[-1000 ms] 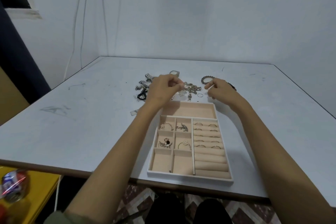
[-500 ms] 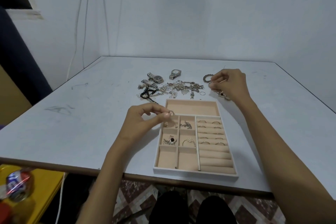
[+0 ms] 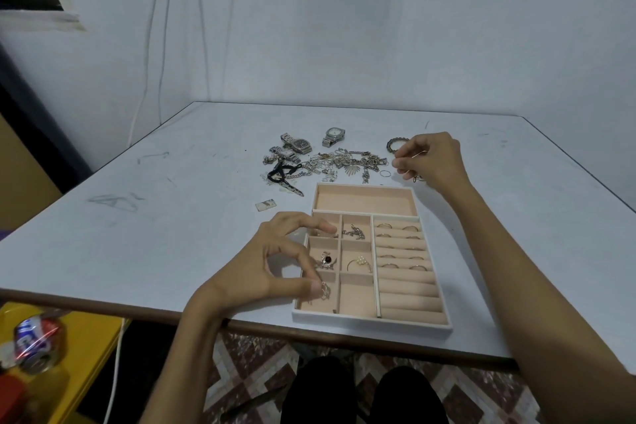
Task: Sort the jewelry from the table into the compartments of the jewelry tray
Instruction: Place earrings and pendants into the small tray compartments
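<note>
A pink jewelry tray (image 3: 364,319) lies near the table's front edge. Rings sit in its roll slots at the right, and small pieces lie in several square compartments. My left hand (image 3: 278,265) hovers over the tray's near left compartment, its thumb and forefinger pinching a small silver earring (image 3: 324,290). My right hand (image 3: 428,158) rests beyond the tray at the far right, its fingers closed on a thin gold wire hoop (image 3: 418,155). A heap of chains and charms (image 3: 340,163) lies behind the tray, with watches (image 3: 299,144) at its far side.
A beaded bracelet (image 3: 395,144) lies just left of my right hand. A loose ring (image 3: 385,173) sits on the table (image 3: 172,217) near the heap. A crushed can (image 3: 38,341) lies on a yellow surface at the lower left. Wall and cables stand behind.
My left hand has carried the small earring from the heap back over the tray, down to the near left compartment. My right hand has stayed near the bracelet, holding the thin hoop.
</note>
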`<state>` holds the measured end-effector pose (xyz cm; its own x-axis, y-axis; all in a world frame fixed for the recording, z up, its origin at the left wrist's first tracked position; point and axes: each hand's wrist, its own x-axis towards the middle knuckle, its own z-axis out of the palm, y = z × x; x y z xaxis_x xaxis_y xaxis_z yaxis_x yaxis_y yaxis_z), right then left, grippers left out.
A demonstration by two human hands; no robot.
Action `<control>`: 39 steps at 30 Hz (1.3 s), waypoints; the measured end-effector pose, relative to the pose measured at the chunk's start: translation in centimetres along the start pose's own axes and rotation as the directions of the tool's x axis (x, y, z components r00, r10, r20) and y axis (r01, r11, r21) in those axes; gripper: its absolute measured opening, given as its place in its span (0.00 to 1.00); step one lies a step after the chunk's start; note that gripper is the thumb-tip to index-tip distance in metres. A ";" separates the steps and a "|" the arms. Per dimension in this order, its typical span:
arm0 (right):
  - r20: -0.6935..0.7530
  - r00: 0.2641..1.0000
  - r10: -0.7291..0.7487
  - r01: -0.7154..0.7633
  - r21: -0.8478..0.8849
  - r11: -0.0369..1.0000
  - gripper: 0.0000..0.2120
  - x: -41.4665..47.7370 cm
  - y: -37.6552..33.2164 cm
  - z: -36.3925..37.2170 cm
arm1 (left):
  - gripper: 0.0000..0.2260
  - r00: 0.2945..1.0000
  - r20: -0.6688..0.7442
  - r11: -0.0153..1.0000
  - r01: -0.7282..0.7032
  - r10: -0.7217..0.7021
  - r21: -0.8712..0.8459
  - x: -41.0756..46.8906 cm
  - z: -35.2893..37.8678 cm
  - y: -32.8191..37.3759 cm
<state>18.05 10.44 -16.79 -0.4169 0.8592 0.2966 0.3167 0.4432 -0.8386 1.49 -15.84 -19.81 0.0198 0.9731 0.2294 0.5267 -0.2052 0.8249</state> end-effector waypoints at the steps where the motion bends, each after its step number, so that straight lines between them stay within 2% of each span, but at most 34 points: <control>1: -0.001 1.000 0.002 -0.002 0.003 1.000 0.05 0.0 0.0 0.0 | 0.04 1.000 0.003 1.000 0.014 -0.014 0.019 0.0 0.0 -0.1; 5: 0.004 1.000 0.009 -0.009 0.001 1.000 0.05 0.0 -0.2 0.1 | 0.03 0.999 -0.016 0.995 0.029 -0.028 0.094 0.1 0.3 -0.4; 12: 0.095 0.995 -0.017 0.012 0.057 0.998 0.08 -1.2 -2.6 -0.1 | 0.07 1.000 -0.021 1.000 -0.012 0.013 0.029 0.3 0.2 -0.7; 14: 0.160 0.986 -0.048 0.033 0.100 0.994 0.08 -2.1 -3.8 -0.5 | 0.09 0.997 -0.075 1.000 0.012 -0.013 -0.014 0.5 0.1 -1.0; 16: 0.259 0.962 -0.090 0.048 0.166 0.985 0.08 -3.3 -5.1 -0.9 | 0.11 0.975 -0.216 0.999 0.049 -0.046 0.009 0.6 0.0 -1.7; 18: 0.369 0.920 -0.129 0.051 0.214 0.976 0.08 -5.0 -6.3 -1.1 | 0.14 0.930 -0.360 0.993 0.100 -0.070 0.065 0.7 -0.1 -2.7; 20: 0.486 0.859 -0.163 0.061 0.219 0.974 0.08 -6.9 -7.4 -1.2 | 0.18 0.899 -0.424 0.979 0.172 -0.113 0.106 0.9 0.0 -3.1; 23: 0.660 0.723 -0.207 0.104 0.193 0.976 0.08 -9.8 -8.4 -1.0 | 0.26 0.917 -0.354 0.879 0.315 -0.185 0.357 1.1 0.5 -3.3; 25: 0.757 0.621 -0.203 0.113 0.170 0.979 0.08 -11.3 -8.5 -0.6 | 0.28 0.932 -0.291 0.787 0.343 -0.217 0.513 1.4 0.9 -3.4; 28: 0.833 0.527 -0.171 0.107 0.135 0.985 0.07 -12.5 -8.4 -0.1 | 0.26 0.930 -0.278 0.751 0.358 -0.238 0.555 1.5 1.1 -3.5; 32: 0.844 0.516 -0.148 0.127 0.095 0.987 0.06 -13.0 -8.4 0.3 | 0.24 0.933 -0.273 0.736 0.354 -0.235 0.577 1.4 1.0 -3.4; 35: 0.828 0.543 -0.140 0.183 0.046 0.982 0.06 -13.0 -8.4 0.4 | 0.22 0.931 -0.280 0.737 0.359 -0.235 0.572 1.5 1.0 -3.3; 39: 0.810 0.579 -0.095 0.164 -0.001 0.986 0.08 -12.9 -8.1 0.4 | 0.21 0.931 -0.286 0.748 0.355 -0.228 0.561 1.5 1.0 -3.2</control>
<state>20.56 -4.29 -14.02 -0.9615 0.2482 -0.1181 0.2449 0.5786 -0.7780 0.67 -13.67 -22.61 -0.3444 0.9227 0.1731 0.8777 0.2510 0.4082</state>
